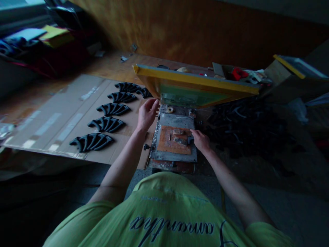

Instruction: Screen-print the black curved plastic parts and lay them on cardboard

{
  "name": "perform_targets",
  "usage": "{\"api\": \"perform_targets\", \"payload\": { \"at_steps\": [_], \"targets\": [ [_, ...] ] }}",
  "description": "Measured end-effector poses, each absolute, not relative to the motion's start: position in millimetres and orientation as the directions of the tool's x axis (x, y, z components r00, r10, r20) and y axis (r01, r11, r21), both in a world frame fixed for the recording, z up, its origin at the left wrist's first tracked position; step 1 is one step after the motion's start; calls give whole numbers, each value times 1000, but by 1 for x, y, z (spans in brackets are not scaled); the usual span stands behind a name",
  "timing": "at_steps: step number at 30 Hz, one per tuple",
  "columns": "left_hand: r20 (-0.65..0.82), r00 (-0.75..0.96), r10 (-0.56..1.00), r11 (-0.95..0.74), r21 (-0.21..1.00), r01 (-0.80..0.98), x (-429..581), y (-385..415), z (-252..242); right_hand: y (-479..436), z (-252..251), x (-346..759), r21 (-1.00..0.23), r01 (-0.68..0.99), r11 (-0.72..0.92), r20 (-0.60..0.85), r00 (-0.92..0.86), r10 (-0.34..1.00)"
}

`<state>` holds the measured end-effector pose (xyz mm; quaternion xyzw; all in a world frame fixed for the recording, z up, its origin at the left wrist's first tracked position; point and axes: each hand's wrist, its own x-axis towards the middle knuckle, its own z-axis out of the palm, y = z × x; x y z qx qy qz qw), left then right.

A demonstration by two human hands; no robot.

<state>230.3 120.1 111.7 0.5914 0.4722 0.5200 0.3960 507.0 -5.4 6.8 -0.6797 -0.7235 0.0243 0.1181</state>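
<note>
My left hand [147, 112] reaches up to the lower left edge of a raised yellow-framed printing screen [195, 84], fingers curled at the frame. My right hand [200, 140] rests at the right edge of an orange pad on a metal base plate [177, 155], fingers pinched on a small dark piece [190, 138]. Small blocks sit on the orange pad [171, 144] under the lifted screen.
Several black curved plastic parts [106, 123] lie in a row on a cardboard sheet [51, 127] to the left. A heap of dark parts [244, 127] lies to the right. Clutter and a second yellow frame [288, 67] stand at the back right.
</note>
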Motion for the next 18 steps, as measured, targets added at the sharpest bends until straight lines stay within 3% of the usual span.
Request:
{"api": "perform_targets", "payload": {
  "at_steps": [5,8,11,18],
  "targets": [
    [209,-37,977,-208,978,28,233,111,117,-17,6,520,-254,964,79,33,-73,997],
    [246,-115,962,-251,968,-29,227,115,127,-15,4,514,-360,926,112,115,-75,991],
    [323,-153,934,-332,942,-43,224,125,140,-6,0,488,-420,876,238,161,-187,969],
    [395,-114,912,-397,918,11,226,141,151,18,-13,436,-248,887,389,167,-357,919]
  ]
}}
